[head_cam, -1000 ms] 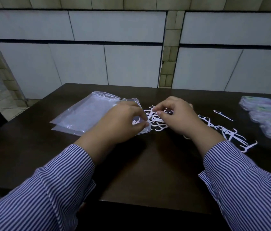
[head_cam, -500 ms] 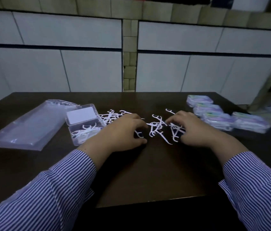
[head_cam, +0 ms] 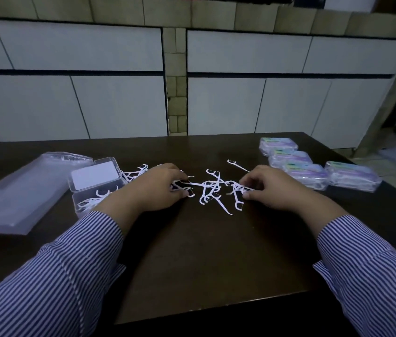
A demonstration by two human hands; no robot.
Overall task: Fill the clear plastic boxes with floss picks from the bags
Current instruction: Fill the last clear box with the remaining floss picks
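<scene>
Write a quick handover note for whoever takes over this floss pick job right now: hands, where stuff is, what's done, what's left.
Left hand: fingers curled on loose picks mid-table.
Right hand: pinching picks from the same pile.
Open box: left of the left hand, lid up, a few picks inside.
Bags: flat at far left.
Done: four closed boxes at right look filled.
Left: gather the pile into the open box and close it.
</scene>
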